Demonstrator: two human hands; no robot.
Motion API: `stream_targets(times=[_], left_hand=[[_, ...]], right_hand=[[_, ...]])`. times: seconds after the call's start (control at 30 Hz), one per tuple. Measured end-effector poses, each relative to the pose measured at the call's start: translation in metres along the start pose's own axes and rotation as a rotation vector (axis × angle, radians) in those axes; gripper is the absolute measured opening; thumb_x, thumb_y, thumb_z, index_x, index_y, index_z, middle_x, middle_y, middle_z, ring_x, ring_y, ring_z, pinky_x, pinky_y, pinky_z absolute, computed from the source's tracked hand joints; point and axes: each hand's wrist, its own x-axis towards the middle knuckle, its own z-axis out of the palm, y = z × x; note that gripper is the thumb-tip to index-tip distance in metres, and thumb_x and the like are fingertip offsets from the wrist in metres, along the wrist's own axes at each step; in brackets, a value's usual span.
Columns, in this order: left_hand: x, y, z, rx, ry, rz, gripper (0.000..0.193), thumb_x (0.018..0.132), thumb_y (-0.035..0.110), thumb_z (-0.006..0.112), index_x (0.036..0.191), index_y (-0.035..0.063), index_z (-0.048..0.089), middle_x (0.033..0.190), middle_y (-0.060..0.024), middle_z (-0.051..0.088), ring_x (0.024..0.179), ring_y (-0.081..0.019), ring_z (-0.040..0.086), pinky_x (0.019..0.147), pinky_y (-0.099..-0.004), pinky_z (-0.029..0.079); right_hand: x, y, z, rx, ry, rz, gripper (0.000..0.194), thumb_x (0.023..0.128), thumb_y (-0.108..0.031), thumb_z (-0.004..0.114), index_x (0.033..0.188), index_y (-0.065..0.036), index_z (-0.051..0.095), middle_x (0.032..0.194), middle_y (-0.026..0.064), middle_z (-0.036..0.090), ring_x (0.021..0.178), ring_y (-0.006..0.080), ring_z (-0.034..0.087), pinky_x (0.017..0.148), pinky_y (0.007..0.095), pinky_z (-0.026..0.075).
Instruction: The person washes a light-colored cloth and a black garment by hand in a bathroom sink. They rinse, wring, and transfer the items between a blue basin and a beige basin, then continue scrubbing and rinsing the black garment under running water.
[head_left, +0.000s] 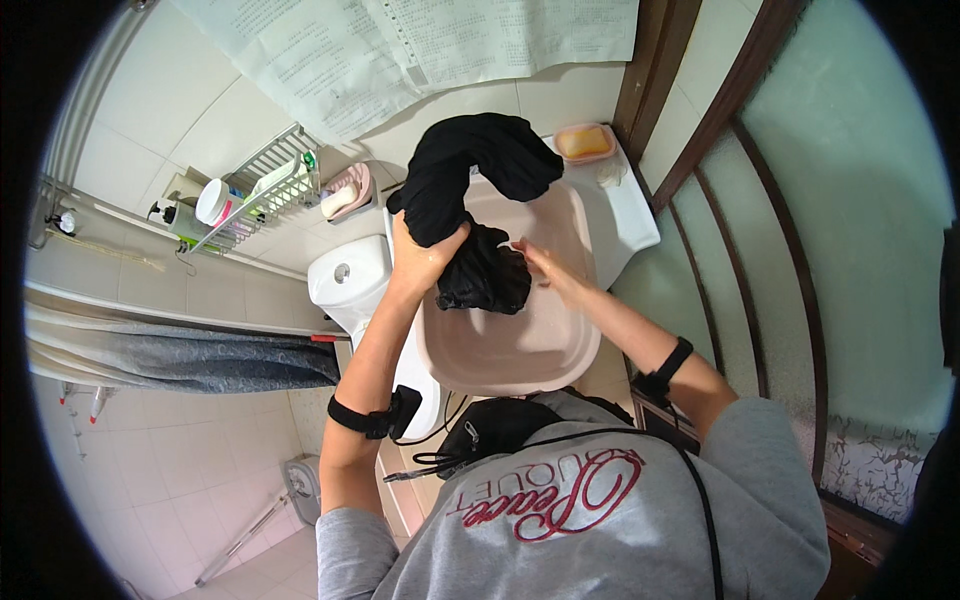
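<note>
A wet-looking black cloth garment (469, 161) is bunched over a pale pink plastic basin (517, 360), which rests on a white sink (622, 202). My left hand (427, 251) grips the garment at the left, its thumb across the fabric. One thick part arches up and to the right, over the basin's far rim; another part hangs down inside the basin. On the right, my right hand (551, 270) is over the basin beside the hanging part, fingers extended towards it. Whether its fingertips touch the fabric is hard to tell.
Orange soap in a pink dish (585, 142) lies at the sink's back right. A white soap bar sits in a wall dish (349, 191) at the left, beside a wire rack (262, 195) of bottles. A toilet (349, 274) stands left of the basin; frosted glass panels (847, 225) stand right.
</note>
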Motion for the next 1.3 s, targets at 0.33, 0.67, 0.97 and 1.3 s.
stream_targets(times=[0.33,0.67,0.97,1.3], left_hand=[[-0.025,-0.014,0.029,0.002,0.194,-0.105,0.021,0.069,0.008,0.068,0.084,-0.0044,0.061,0.077,-0.0113,0.064,0.071,-0.0193,0.060,0.070,-0.0303,0.047],[-0.036,-0.035,0.030,-0.134,0.149,-0.110,0.023,0.069,0.001,0.065,0.091,-0.0012,0.058,0.089,-0.0063,0.059,0.083,-0.0166,0.056,0.078,-0.0285,0.045],[-0.020,-0.031,0.015,-0.078,0.012,-0.066,0.038,0.070,0.005,0.066,0.106,-0.0042,0.056,0.097,-0.0113,0.061,0.088,-0.0209,0.058,0.081,-0.0310,0.045],[-0.014,-0.032,0.002,-0.531,-0.270,-0.466,0.066,0.070,0.009,0.072,0.128,-0.0010,0.042,0.120,-0.0096,0.051,0.109,-0.0192,0.049,0.095,-0.0311,0.039]], right_hand=[[-0.011,-0.034,0.058,1.023,-0.131,-0.139,0.063,0.088,-0.061,0.042,0.127,-0.012,0.048,0.128,0.0092,0.050,0.116,0.0247,0.050,0.097,0.0455,0.041],[0.000,-0.051,0.069,0.835,0.081,-0.307,0.027,0.095,-0.035,0.044,0.097,-0.012,0.058,0.090,-0.0005,0.058,0.084,0.0102,0.058,0.077,0.0253,0.047],[0.011,-0.062,0.052,0.629,0.098,-0.401,0.028,0.092,-0.031,0.047,0.100,-0.006,0.057,0.092,-0.0003,0.057,0.082,0.0090,0.056,0.073,0.0244,0.047],[-0.010,-0.088,0.040,0.290,-0.179,-0.276,0.086,0.087,-0.065,0.039,0.144,-0.004,0.019,0.146,0.0098,0.026,0.132,0.0176,0.030,0.108,0.0289,0.025]])
